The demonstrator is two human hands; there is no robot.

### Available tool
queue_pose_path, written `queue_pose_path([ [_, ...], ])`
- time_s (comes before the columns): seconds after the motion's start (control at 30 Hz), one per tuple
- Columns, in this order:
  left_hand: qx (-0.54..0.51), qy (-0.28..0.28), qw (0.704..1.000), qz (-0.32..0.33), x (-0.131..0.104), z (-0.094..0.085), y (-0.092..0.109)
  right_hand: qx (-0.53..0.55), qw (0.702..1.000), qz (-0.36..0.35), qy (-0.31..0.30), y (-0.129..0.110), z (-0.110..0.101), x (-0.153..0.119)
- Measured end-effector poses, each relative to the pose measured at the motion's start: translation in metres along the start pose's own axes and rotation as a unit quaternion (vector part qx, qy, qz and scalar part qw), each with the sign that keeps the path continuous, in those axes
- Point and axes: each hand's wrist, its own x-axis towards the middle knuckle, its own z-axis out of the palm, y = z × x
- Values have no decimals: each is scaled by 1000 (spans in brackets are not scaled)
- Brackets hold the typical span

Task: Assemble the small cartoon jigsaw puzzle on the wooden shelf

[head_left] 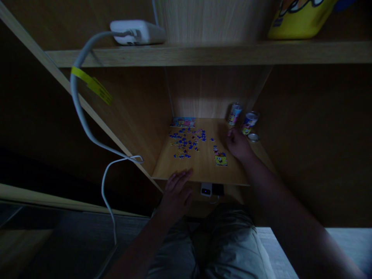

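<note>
Loose blue and yellow puzzle pieces (186, 141) lie scattered over the left half of the wooden shelf board (203, 170). To their right is a small joined section of puzzle (221, 159) with a yellow cartoon face, and a single blue piece (212, 139) lies above it. My left hand (178, 192) is at the board's front edge, fingers stretched out and holding nothing. Over the right side of the board is my right hand (236, 143), its fingers curled together; whatever they may hold is too small to make out.
A picture card (183, 122) lies at the back left. Two printed cans (235, 113) and a round lid (253, 137) stand at the right. An upper shelf (203, 55) spans overhead, with a white cable (74, 89) hanging left.
</note>
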Motion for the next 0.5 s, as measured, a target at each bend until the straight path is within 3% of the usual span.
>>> queue_pose_path([
  [0.5,11,-8,1000,-5,-2,6,-1,1,1000,15,-9,-4,0,0],
])
